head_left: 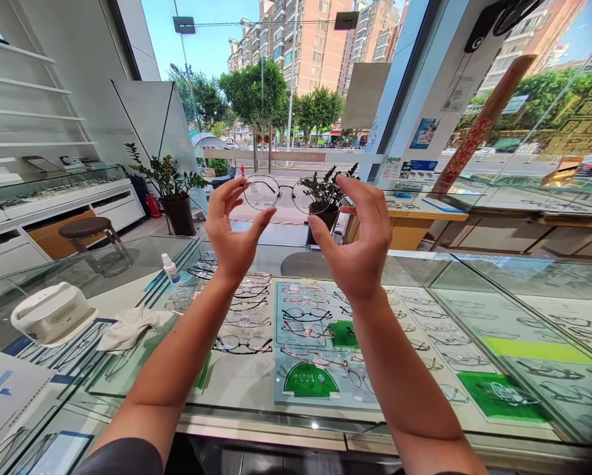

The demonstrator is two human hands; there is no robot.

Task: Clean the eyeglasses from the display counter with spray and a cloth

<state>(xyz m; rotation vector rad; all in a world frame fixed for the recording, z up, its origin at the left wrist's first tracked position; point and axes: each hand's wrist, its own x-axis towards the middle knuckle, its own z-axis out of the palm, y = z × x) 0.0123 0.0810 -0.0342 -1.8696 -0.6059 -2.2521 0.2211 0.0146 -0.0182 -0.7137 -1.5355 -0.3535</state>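
Note:
Raised above the glass counter is a pair of eyeglasses [279,194] with thin dark round rims and clear lenses. My left hand [235,227] grips its left side, thumb below the lens and fingers at the outer edge. On the other side my right hand [362,237] holds the frame in the same way, fingers curled at the outer rim and thumb pointing up below the lens. One temple arm shows through the left lens. The exact contact of the fingertips on the far side is hidden.
Beneath my arms, the glass display counter [320,417] contains rows of eyeglasses. On its left stand a white spray bottle [170,268], a crumpled cloth [128,328] and a white device [53,313]. Beyond are a stool [89,229], potted plants [176,191] and glass doors.

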